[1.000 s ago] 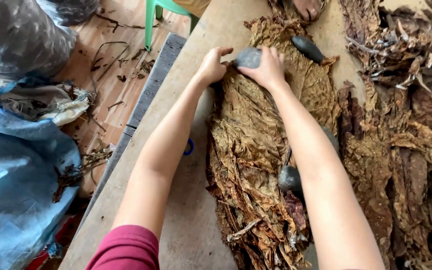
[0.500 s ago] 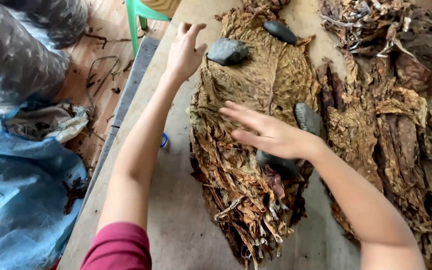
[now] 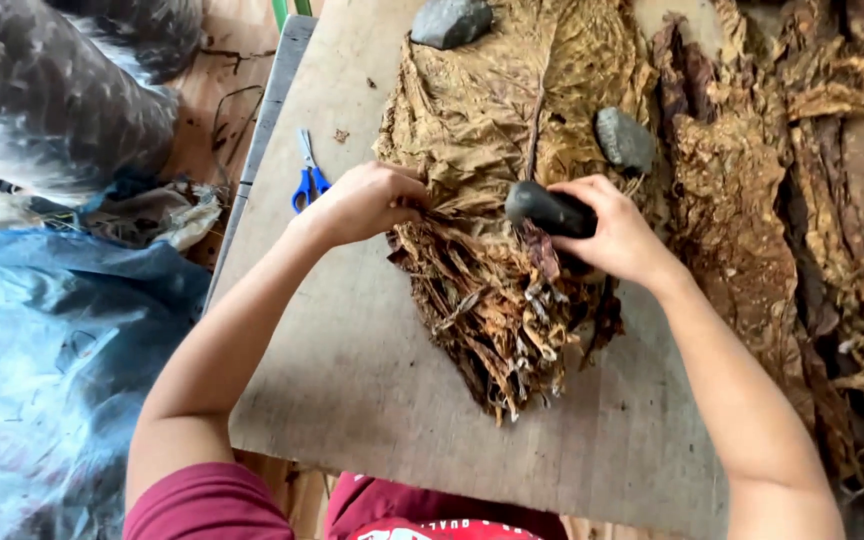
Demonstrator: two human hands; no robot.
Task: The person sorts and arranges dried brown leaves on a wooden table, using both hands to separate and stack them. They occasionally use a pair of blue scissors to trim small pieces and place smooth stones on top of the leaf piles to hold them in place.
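Right hand (image 3: 620,238) wrapped around dark stone (image 3: 550,209) mid-frame, left hand (image 3: 367,203) pinching edge of dried leaf pile (image 3: 497,200), blue scissors (image 3: 308,178) upper left on wooden surface (image 3: 372,370)

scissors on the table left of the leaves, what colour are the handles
Blue handles on the scissors, lying on the wooden table beside the left hand; seen in the head view.

Plain wooden board tabletop (image 3: 372,380), light brown and scuffed. Lying directly on it: a flattened stack of dried brown leaves (image 3: 502,170), stems fanned toward the near edge; a second, darker heap of dried leaves (image 3: 802,200) alongside; blue-handled scissors (image 3: 308,180) near the left edge.
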